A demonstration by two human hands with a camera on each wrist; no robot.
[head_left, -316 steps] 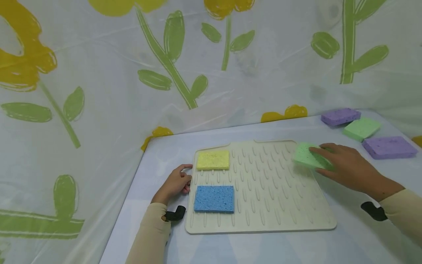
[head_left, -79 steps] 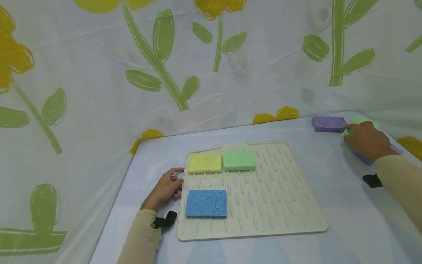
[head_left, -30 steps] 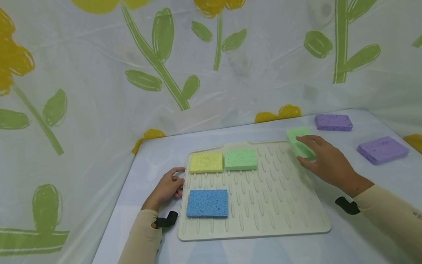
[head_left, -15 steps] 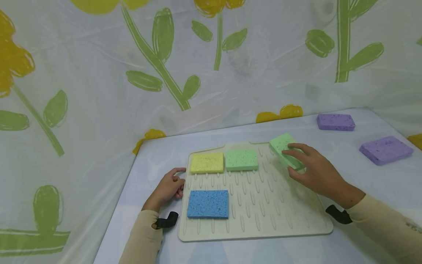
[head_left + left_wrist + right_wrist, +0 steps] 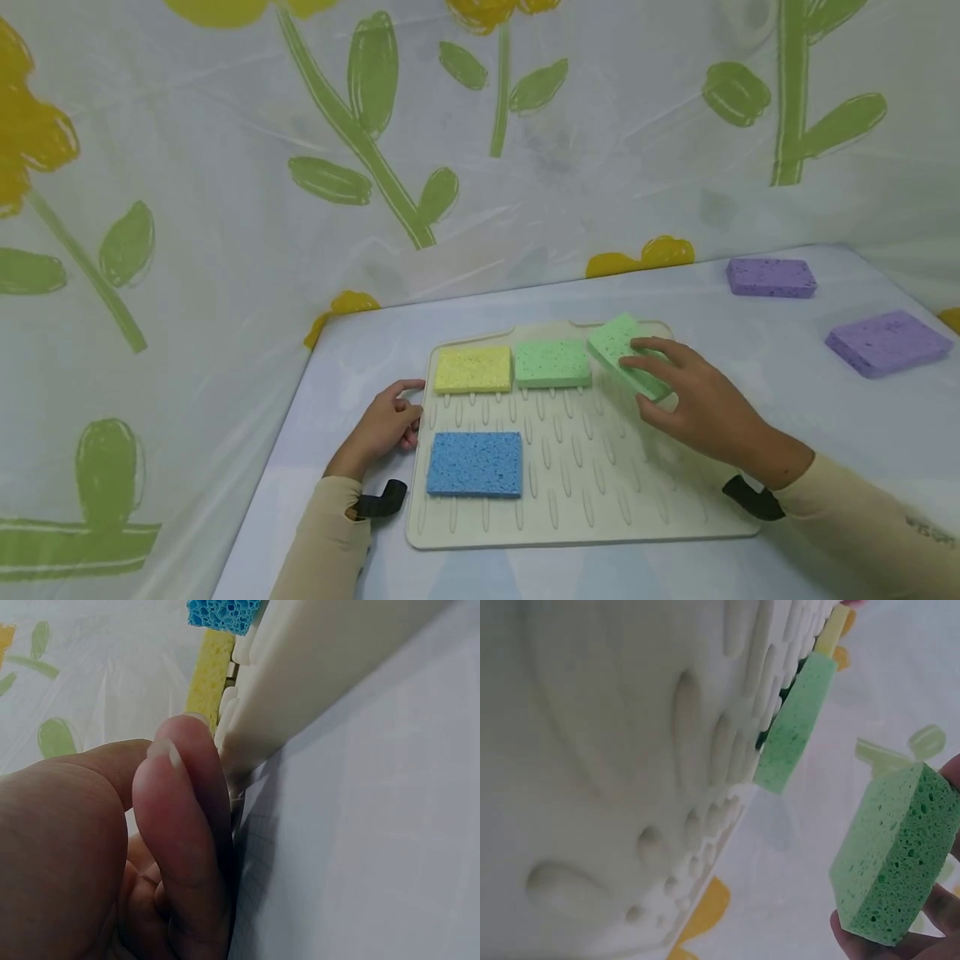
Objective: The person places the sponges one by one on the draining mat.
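My right hand (image 5: 701,396) grips a green sponge (image 5: 626,354) between thumb and fingers, tilted above the back right part of the ridged cream mat (image 5: 600,508). In the right wrist view this green sponge (image 5: 896,859) is apart from the mat. On the mat's back row lie a yellow sponge (image 5: 473,370) and, to its right, another green sponge (image 5: 553,363). A blue sponge (image 5: 475,464) lies nearer the front left. My left hand (image 5: 382,425) rests at the mat's left edge, index finger reaching it, other fingers loosely curled; the left wrist view shows the fingers (image 5: 176,817) beside that edge.
Two purple sponges lie on the white table (image 5: 390,567) at the right: one at the back (image 5: 771,277), one nearer (image 5: 888,343). A flower-printed sheet (image 5: 240,208) hangs behind the table and along its left side.
My right hand took the second green sponge from beside the purple ones and carried it left over the mat. Earlier, the first green sponge came to lie beside the yellow one. Left hand stayed.
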